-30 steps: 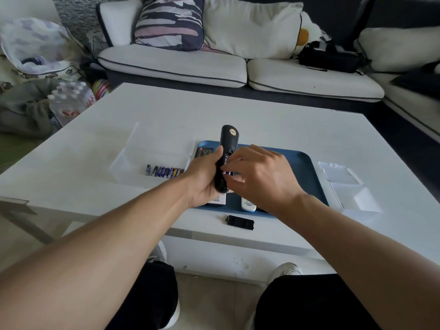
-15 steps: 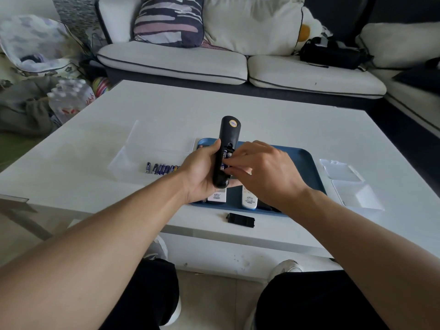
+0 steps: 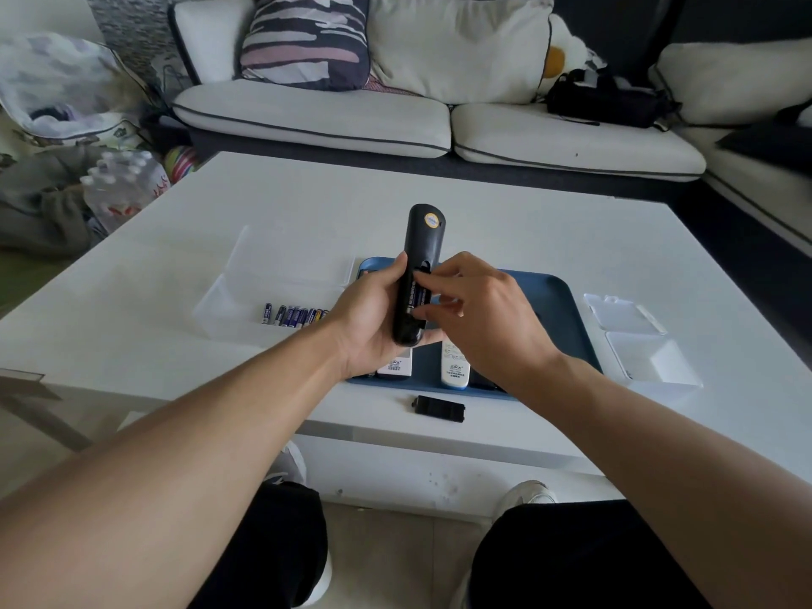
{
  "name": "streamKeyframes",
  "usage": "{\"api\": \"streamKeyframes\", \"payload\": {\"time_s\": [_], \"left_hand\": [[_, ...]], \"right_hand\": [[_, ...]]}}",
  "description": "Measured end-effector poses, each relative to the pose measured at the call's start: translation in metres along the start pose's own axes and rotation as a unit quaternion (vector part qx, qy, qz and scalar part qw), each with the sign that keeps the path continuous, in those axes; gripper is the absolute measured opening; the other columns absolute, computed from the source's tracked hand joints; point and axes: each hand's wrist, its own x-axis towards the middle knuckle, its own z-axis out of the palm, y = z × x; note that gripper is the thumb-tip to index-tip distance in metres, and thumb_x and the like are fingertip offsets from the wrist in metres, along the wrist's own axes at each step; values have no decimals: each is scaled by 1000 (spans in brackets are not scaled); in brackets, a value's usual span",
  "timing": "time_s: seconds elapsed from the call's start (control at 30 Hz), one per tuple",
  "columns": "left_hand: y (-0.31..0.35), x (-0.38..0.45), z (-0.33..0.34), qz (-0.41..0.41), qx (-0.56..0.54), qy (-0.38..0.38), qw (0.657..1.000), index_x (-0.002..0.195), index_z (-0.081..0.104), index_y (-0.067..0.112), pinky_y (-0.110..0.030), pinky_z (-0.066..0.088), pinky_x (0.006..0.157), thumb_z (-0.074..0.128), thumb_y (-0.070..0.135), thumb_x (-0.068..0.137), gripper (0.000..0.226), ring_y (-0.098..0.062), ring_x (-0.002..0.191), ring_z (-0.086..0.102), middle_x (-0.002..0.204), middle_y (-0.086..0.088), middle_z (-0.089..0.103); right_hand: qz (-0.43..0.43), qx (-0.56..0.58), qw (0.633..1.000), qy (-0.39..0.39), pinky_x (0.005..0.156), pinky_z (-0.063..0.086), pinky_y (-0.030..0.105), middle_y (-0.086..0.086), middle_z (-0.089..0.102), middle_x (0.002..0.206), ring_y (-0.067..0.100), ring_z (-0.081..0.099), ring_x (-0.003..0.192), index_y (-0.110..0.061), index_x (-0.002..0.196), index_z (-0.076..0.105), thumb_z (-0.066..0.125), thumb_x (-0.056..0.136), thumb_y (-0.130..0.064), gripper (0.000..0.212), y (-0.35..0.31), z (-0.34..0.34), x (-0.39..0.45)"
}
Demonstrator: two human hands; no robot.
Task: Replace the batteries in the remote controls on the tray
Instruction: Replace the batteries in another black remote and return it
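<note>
Seated person at a white table (image 3: 505, 222), viewed from the head camera. The left hand (image 3: 369, 320) wraps its grip round the lower half of a black remote (image 3: 419, 265), holding it raised above the near-left part of the blue tray (image 3: 558, 301) with its back toward the viewer, presumably so the open battery bay faces the working hand. The right hand (image 3: 479, 309) has its fingertips (image 3: 424, 281) curled in at the bay, pressing or pinching a battery (image 3: 413, 296) that lies in the slot; whether the cell is going in or coming out cannot be told from this view.

The detached battery cover (image 3: 439, 408), one black piece, lies on the table just beside the tray's near edge, set aside within easy reach for refitting. Two white remotes (image 3: 454, 367) rest on the tray near its near edge, partly hidden by the hands; a darker object beside them may be a further remote, but that is unclear. That makes three remotes counted with certainty, one in hand and two on the tray.

Left of the tray, a clear shallow box (image 3: 246, 296) holds a row of loose batteries (image 3: 292, 316), about eight, though the left hand covers the row's right end. Near the table's right edge sit two clear containers (image 3: 641, 340), which look unfilled, probably meant for spent cells.
</note>
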Motion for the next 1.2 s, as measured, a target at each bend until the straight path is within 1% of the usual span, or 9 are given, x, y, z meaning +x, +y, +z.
{"api": "streamKeyframes", "payload": {"time_s": [0.2, 0.53, 0.67, 0.8, 0.87, 1.0, 1.07, 1.1, 1.2], "left_hand": [[-5, 5, -1, -4, -4, 16, 1000, 128, 64, 16, -53, 52, 97, 30, 43, 109, 48, -23, 106, 71, 117, -7, 72], [-14, 12, 1, 26, 53, 38, 998, 135, 62, 15, -57, 44, 108, 40, 42, 107, 44, -25, 118, 66, 130, -9, 68], [-11, 13, 5, 66, 74, 40, 994, 138, 57, 13, -48, 50, 103, 41, 37, 107, 42, -21, 99, 72, 128, -11, 68], [-8, 15, 3, 58, 42, 49, 996, 125, 65, 11, -52, 49, 104, 43, 39, 106, 41, -27, 114, 67, 113, -9, 68], [-6, 15, 2, 54, 34, 60, 996, 123, 66, 12, -52, 50, 102, 39, 40, 107, 42, -28, 112, 69, 103, -8, 72], [-1, 13, 0, 37, 24, 67, 997, 135, 58, 14, -52, 48, 103, 31, 41, 109, 47, -27, 107, 71, 100, -9, 77], [0, 14, -3, 28, 24, 61, 997, 138, 56, 14, -53, 45, 107, 28, 44, 109, 51, -28, 114, 68, 113, -12, 74], [0, 14, -4, 24, 24, 58, 998, 138, 57, 14, -53, 45, 108, 27, 44, 109, 52, -30, 118, 66, 121, -13, 72], [1, 12, -3, 25, 24, 66, 997, 131, 63, 12, -52, 52, 100, 31, 43, 109, 50, -30, 112, 70, 119, -13, 72]], "right_hand": [[42, 17, 999, -6, 72, 40, 8, -6, 61, 102, 4, 55, 82, -21, 114, 71, 63, 96, -21, 20, -3, -5, 4], [197, 160, 967, 3, 63, 48, 12, -9, 71, 78, 0, 65, 69, -20, 92, 68, 77, 86, -27, 14, 4, -3, 11], [276, 359, 892, -13, 78, 62, 39, 10, 75, 87, 19, 73, 72, -6, 104, 67, 82, 81, -12, 28, 7, -8, 14], [300, 476, 826, -40, 58, 54, 22, 14, 70, 85, 15, 68, 63, 7, 112, 64, 65, 93, -2, 21, 1, -16, 18], [315, 527, 789, -27, 61, 51, 24, 10, 67, 81, 16, 65, 65, -2, 104, 66, 57, 96, -3, 12, 0, -22, 22], [380, 626, 680, -21, 58, 47, 28, 9, 56, 74, 19, 54, 59, -5, 108, 62, 41, 90, 2, 29, -1, -29, 23], [381, 610, 693, -49, 51, 36, 25, 7, 55, 66, 15, 42, 54, -5, 103, 64, 40, 90, 0, 27, -2, -28, 22], [367, 574, 730, -54, 49, 30, 24, 4, 54, 63, 13, 37, 52, -6, 100, 66, 43, 93, -4, 24, -2, -27, 21], [226, 298, 926, -38, 48, 37, 15, -7, 60, 64, 3, 47, 47, -15, 97, 75, 64, 94, -18, 12, -4, -27, 15]]}}
